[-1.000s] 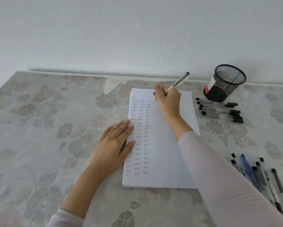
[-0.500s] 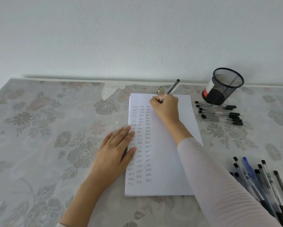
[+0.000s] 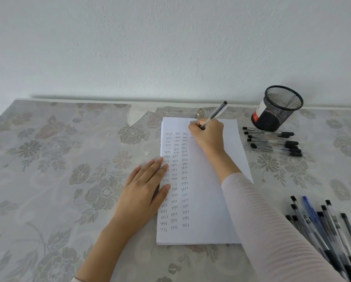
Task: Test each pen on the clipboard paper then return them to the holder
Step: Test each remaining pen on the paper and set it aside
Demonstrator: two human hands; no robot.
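Grey cloth with flowers covers the table across the left of the frame. Just left of the middle, the left hand lies flat with straight fingers, and its fingertips press on the left edge of the paper. That paper is thin and soft and would slide easily, I think, so a flat hand is a good way to hold it down. Rows of the small word "test" fill its left half. At the top of the sheet a silver clip peeks out. Just below it, the right hand is curled round a pen. The fingers grip it low down, and the tip is hidden under the hand. The pen's back end points up and to the right. The wrist is over the paper, and the arm in its pale sleeve runs down to the lower right. This pen looks light, thin and stiff, with a smooth body that could slip. Holding it low is best for writing, and a pinch near the middle would be best for dropping it in. In the upper right stands the black mesh holder. I see no pens in it, and it looks light enough to tip. Just below it a row of pens lies on the cloth. A pile of pens sits at the lower right.
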